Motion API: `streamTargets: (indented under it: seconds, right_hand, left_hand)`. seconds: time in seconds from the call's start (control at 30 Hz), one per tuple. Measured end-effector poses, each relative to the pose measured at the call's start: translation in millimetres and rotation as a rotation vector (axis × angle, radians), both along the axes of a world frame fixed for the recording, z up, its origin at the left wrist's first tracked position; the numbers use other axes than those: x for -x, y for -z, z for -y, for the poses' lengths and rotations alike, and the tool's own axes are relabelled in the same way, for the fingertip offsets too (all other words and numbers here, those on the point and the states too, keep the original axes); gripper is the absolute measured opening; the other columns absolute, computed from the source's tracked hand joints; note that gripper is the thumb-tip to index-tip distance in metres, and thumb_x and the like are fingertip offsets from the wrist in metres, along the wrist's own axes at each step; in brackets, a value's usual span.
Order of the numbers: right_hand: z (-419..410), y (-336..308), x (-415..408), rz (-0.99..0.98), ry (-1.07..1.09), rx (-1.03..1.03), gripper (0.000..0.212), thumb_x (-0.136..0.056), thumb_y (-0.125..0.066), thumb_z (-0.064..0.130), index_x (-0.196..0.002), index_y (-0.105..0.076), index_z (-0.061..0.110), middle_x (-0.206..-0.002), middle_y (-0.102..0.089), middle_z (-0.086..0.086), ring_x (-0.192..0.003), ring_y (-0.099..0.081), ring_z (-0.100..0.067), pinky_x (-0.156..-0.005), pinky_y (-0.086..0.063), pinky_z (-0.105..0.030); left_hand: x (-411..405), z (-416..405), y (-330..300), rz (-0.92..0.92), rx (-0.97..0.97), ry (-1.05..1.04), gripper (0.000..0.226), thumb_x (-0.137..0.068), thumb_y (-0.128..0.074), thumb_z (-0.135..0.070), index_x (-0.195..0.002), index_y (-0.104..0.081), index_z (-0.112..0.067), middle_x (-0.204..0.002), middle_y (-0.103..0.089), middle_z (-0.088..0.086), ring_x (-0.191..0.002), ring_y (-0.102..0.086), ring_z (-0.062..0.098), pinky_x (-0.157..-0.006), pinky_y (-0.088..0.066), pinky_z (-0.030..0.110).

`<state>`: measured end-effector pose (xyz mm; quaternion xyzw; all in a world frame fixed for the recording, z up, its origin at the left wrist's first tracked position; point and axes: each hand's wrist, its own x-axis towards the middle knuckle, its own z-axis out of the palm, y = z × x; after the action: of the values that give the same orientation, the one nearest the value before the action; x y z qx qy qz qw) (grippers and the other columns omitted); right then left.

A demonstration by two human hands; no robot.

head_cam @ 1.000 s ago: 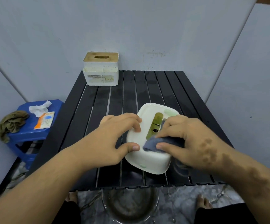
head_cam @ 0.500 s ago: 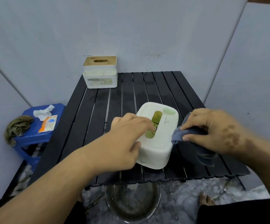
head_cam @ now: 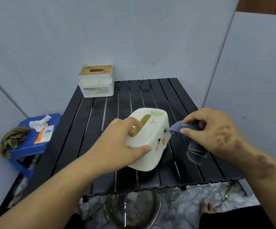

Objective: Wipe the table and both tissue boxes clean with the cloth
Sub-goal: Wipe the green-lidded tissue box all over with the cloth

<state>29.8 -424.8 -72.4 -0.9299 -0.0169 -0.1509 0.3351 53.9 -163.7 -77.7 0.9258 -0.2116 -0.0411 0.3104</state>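
Note:
A white rounded tissue box (head_cam: 152, 149) with a cartoon face on its side is tilted up off the black slatted table (head_cam: 129, 103). My left hand (head_cam: 122, 142) grips it, fingers in the top slot and thumb on the near side. My right hand (head_cam: 211, 131) holds a blue-grey cloth (head_cam: 191, 146) bunched in its fingers, its tip touching the box's right end. A second white tissue box with a wooden lid (head_cam: 96, 81) stands at the table's far left corner.
A blue plastic stool (head_cam: 31, 146) left of the table carries an olive rag (head_cam: 12, 140), a crumpled tissue (head_cam: 39, 123) and an orange packet (head_cam: 44, 134). A glass bowl (head_cam: 131, 210) sits on the floor under the table's near edge. Grey walls close in behind and right.
My left hand has tipped the white box up onto its edge, showing its face side. My right hand moved the cloth off the box's top to its right end.

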Motion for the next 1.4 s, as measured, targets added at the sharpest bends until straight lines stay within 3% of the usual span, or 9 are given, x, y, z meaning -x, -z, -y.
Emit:
streamTargets:
  seconds: [0.3,0.5,0.6,0.77,0.93,1.1,1.23,1.33,1.4]
  right_hand:
    - [-34,4,-11,0.143,-0.095,0.013,0.023,-0.071,-0.082,0.017,-0.091,-0.076,0.027,-0.087,-0.064,0.014,-0.082,-0.055,0.006,-0.072,-0.037,-0.002]
    - [-81,9,0,0.273,-0.237,0.118,0.019,-0.081,-0.075,0.019,-0.100,-0.075,0.021,-0.088,-0.062,0.004,-0.086,-0.055,-0.018,-0.082,-0.044,-0.026]
    - [-81,8,-8,0.289,-0.350,0.174,0.021,-0.084,-0.068,0.024,-0.103,-0.075,0.020,-0.089,-0.061,0.004,-0.087,-0.056,-0.018,-0.083,-0.043,-0.025]
    - [-71,13,-33,0.217,-0.098,0.057,0.019,-0.085,-0.070,0.015,-0.103,-0.075,0.018,-0.090,-0.059,0.000,-0.089,-0.058,-0.021,-0.080,-0.040,-0.014]
    - [-92,9,-24,0.287,-0.595,0.185,0.019,-0.085,-0.062,0.019,-0.098,-0.076,0.015,-0.092,-0.058,-0.001,-0.089,-0.052,-0.019,-0.083,-0.041,-0.024]
    - [-69,7,-43,0.306,-0.355,0.231,0.017,-0.078,-0.064,0.012,-0.090,-0.076,0.016,-0.090,-0.061,0.004,-0.086,-0.055,-0.024,-0.078,-0.048,-0.033]
    - [-80,-14,-30,0.335,-0.593,0.353,0.021,-0.077,-0.059,0.010,-0.088,-0.075,0.019,-0.091,-0.063,0.007,-0.081,-0.051,-0.018,-0.074,-0.040,-0.021]
    - [-70,-51,-25,0.446,-0.463,0.075,0.027,-0.080,-0.062,0.001,-0.093,-0.072,0.023,-0.096,-0.064,0.016,-0.091,-0.060,-0.013,-0.085,-0.043,-0.022]
    - [-66,-64,-24,0.529,-0.355,-0.295,0.024,-0.084,-0.063,-0.006,-0.100,-0.069,0.011,-0.099,-0.067,-0.002,-0.091,-0.065,-0.021,-0.085,-0.051,-0.032]
  left_hand:
    - [-19,-39,5,-0.173,0.415,0.074,0.035,-0.077,-0.073,-0.045,-0.110,-0.071,-0.036,-0.098,-0.073,0.005,-0.095,-0.070,0.027,-0.092,-0.057,0.046]
    - [-27,-53,12,-0.244,0.556,0.066,0.032,-0.088,-0.070,-0.030,-0.119,-0.072,-0.021,-0.106,-0.074,0.020,-0.106,-0.066,0.043,-0.098,-0.050,0.060]
    - [-32,-60,13,-0.289,0.568,0.058,0.030,-0.092,-0.065,-0.021,-0.121,-0.071,-0.021,-0.107,-0.074,0.021,-0.108,-0.065,0.043,-0.099,-0.050,0.059]
    - [-39,-61,16,-0.302,0.592,0.032,0.027,-0.092,-0.063,-0.023,-0.117,-0.072,-0.029,-0.105,-0.077,0.015,-0.105,-0.069,0.040,-0.101,-0.050,0.057]
    - [-43,-68,20,-0.317,0.636,0.018,0.027,-0.093,-0.062,-0.021,-0.118,-0.072,-0.025,-0.107,-0.076,0.020,-0.107,-0.067,0.046,-0.101,-0.049,0.059]
    - [-43,-65,22,-0.304,0.637,-0.001,0.024,-0.091,-0.062,-0.024,-0.109,-0.074,-0.033,-0.110,-0.076,0.015,-0.102,-0.071,0.027,-0.101,-0.052,0.048]
    - [-43,-65,22,-0.302,0.653,0.020,0.025,-0.091,-0.061,-0.024,-0.105,-0.075,-0.038,-0.110,-0.077,0.013,-0.100,-0.071,0.021,-0.098,-0.052,0.039]
    - [-44,-66,21,-0.307,0.631,0.045,0.024,-0.093,-0.060,-0.025,-0.107,-0.074,-0.038,-0.111,-0.077,0.010,-0.104,-0.071,0.024,-0.102,-0.051,0.044]
    - [-44,-67,21,-0.309,0.632,0.047,0.023,-0.093,-0.060,-0.025,-0.107,-0.074,-0.038,-0.113,-0.077,0.009,-0.110,-0.070,0.030,-0.106,-0.050,0.049]
